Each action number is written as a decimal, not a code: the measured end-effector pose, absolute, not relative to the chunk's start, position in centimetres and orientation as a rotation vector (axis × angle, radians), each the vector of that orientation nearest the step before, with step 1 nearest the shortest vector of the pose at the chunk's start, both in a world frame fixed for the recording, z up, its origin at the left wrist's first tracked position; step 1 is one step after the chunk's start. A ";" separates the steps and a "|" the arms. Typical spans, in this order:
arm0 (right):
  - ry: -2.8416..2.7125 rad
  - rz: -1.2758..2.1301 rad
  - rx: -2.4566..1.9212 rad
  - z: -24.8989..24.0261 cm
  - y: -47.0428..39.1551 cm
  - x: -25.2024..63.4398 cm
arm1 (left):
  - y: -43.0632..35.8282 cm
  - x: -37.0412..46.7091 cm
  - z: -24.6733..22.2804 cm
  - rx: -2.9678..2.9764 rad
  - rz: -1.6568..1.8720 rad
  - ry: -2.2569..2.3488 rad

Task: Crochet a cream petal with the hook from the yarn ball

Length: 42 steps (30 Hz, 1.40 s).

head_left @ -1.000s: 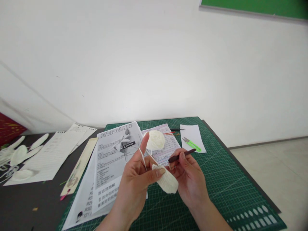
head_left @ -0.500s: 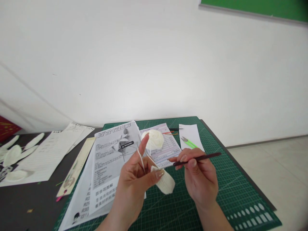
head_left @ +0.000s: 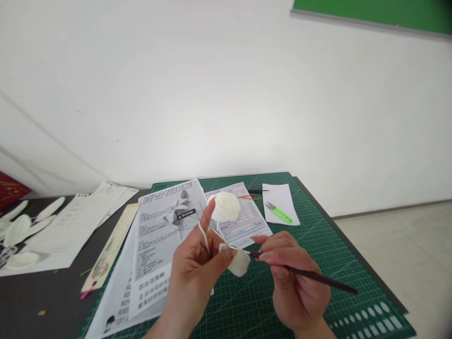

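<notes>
Nearer than the yarn ball (head_left: 225, 206), the left hand (head_left: 194, 269) pinches the crocheted piece (head_left: 240, 265), strand (head_left: 204, 234) looped high, presumably for tension; the right hand (head_left: 301, 297) grips the hook (head_left: 323, 279), tip meeting the edge!

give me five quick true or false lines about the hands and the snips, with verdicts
1. The left hand pinches the white crocheted piece. True.
2. The left hand is also gripping the tool. False: the right hand grips that dark-handled hook.
3. The green snips lie on the white paper. True.
4. The snips are nearer the camera than both hands. False: they lie beyond them.
5. A yarn strand crosses the left index finger. True.
</notes>
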State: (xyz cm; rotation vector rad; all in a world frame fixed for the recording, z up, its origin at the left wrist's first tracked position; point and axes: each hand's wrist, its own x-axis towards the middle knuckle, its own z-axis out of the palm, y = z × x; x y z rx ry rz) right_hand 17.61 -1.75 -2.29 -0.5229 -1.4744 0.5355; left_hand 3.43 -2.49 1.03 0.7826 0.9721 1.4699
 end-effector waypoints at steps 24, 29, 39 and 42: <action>-1.738 0.256 -0.424 -2.7 -1.0 17.4 | -2.3 3.5 0.5 0.711 1.609 0.923; -1.941 -0.101 -0.398 -2.9 -1.3 17.8 | -2.2 3.2 1.4 0.622 1.549 0.859; -2.024 -0.228 -0.518 -2.5 -2.2 17.6 | -1.8 2.8 0.5 0.973 1.589 1.064; -1.982 -0.114 -0.527 -2.9 -2.2 18.1 | -1.4 2.6 0.3 0.982 1.579 1.053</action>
